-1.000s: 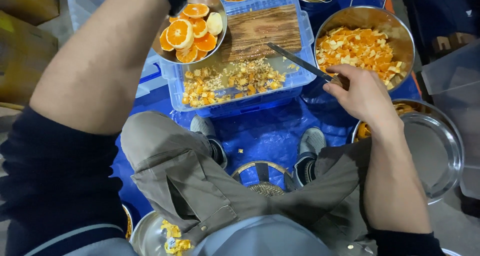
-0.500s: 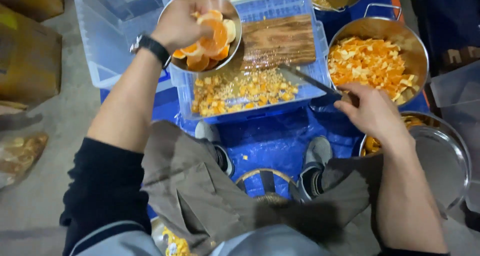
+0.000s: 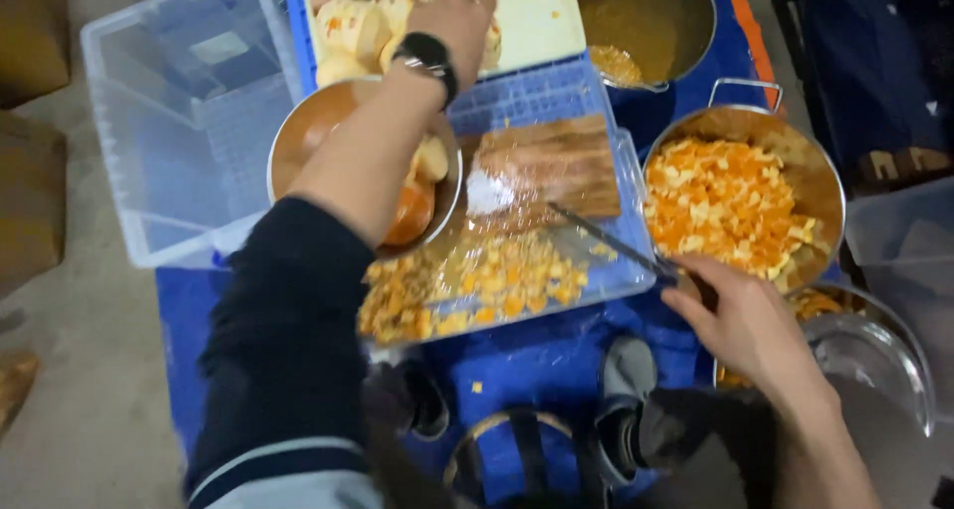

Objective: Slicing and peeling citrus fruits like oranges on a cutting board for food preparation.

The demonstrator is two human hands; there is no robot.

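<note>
Left hand (image 3: 457, 17) fingertips blur among peeled fruit (image 3: 353, 27).

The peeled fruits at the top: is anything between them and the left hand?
Nothing visible is. The left hand already rests on the peeled fruits, having reached over the metal bowl. The right hand holds a knife by the wooden board.

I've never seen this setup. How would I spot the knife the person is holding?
Find the big steel pot of diced orange pieces on the right side. Just left of it a wooden cutting board lies on a blue crate. The knife is the thin dark blade slanting from that board's lower edge down into the right hand, the only long, narrow metal thing there.
</note>
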